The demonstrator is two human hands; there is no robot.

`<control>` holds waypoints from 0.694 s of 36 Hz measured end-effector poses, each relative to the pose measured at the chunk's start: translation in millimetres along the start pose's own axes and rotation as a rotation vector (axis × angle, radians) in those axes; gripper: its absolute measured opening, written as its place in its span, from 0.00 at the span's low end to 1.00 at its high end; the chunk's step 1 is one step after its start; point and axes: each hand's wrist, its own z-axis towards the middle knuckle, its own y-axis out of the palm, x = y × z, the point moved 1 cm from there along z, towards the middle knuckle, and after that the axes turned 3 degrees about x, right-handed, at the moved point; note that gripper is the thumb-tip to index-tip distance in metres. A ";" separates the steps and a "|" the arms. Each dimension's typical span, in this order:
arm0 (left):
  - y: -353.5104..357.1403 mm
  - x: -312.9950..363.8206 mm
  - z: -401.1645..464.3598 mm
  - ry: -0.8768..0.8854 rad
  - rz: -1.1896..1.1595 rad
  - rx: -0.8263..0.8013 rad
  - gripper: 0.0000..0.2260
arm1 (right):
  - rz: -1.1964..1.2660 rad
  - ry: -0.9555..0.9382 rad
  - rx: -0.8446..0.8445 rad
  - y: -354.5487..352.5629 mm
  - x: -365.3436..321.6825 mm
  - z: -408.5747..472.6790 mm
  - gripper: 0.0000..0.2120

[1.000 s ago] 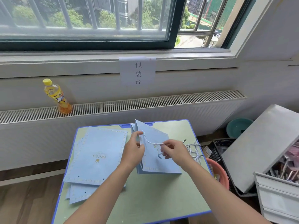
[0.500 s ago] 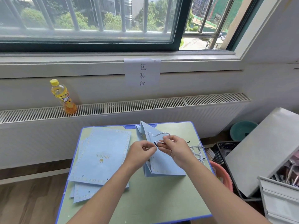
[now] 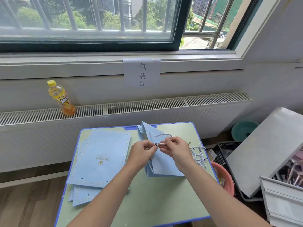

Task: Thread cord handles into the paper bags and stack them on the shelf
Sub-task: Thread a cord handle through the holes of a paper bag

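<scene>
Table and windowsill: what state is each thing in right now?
Paper bag: partly unfolded, propped up.
Cord: looped, pinched by left hand and right hand.
Flat bags: stacked, unthreaded.
Spare cords: loose heap.
Bottle: capped, upright.
Window: partly open.

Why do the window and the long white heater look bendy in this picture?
Head view: the wide-angle lens bows the window frame and the heater grille, more toward the edges; daylight is bright outside, yet both hands, left hand and right hand, look fairly sharp.
</scene>
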 end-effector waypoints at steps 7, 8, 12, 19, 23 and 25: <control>0.7 1.2 -0.4 0.012 -0.006 -0.010 0.03 | 0.021 0.035 -0.002 -1.5 2.3 -0.2 0.05; 0.6 0.7 -0.1 0.014 -0.005 -0.007 0.03 | 0.020 0.038 -0.004 -1.2 2.5 -0.2 0.05; -0.1 -0.8 0.3 0.026 0.001 0.016 0.05 | 0.023 0.062 -0.023 -3.1 2.4 0.2 0.04; 2.0 1.6 -3.1 0.012 -0.057 -0.045 0.02 | 0.011 0.087 -0.052 -8.7 1.6 0.0 0.04; 2.2 -1.2 -1.0 -0.004 0.012 -0.016 0.04 | -0.124 0.052 0.008 -11.7 3.7 1.9 0.04; 2.0 -3.0 -0.3 0.001 0.068 -0.015 0.05 | -0.280 0.018 0.045 -14.7 6.2 3.7 0.05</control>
